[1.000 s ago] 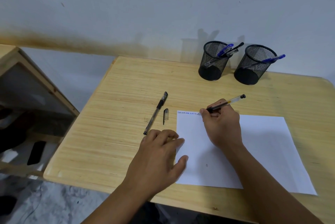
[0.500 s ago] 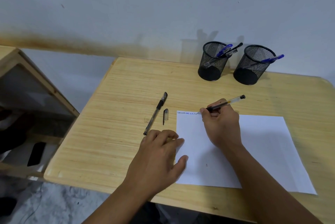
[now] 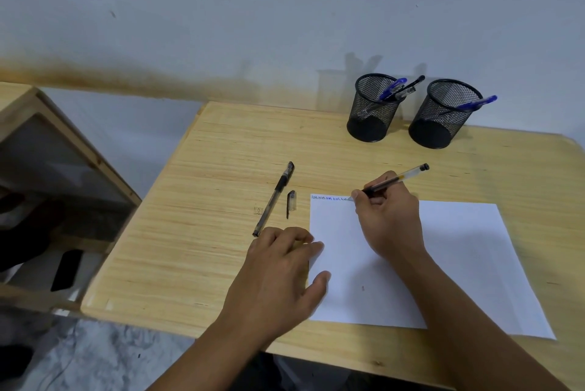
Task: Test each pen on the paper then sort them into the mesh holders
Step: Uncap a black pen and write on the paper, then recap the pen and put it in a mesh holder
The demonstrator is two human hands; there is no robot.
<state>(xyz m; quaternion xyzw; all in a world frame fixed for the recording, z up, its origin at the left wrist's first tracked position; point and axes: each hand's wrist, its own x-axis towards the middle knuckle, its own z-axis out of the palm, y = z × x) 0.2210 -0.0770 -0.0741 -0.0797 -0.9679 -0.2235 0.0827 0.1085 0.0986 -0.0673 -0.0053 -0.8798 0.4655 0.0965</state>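
Your left hand (image 3: 281,276) lies spread, pinning the paper (image 3: 459,264) steady, while your right hand (image 3: 387,216) pinches the pen (image 3: 399,178) to scribble.

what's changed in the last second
The right hand has crept rightward along the paper's top edge, lengthening the blue scribble with its pen. The left hand still presses the paper; the loose pen, cap and holders are unmoved.

Blue scribbles (image 3: 330,198) farther along paper (image 3: 443,264)
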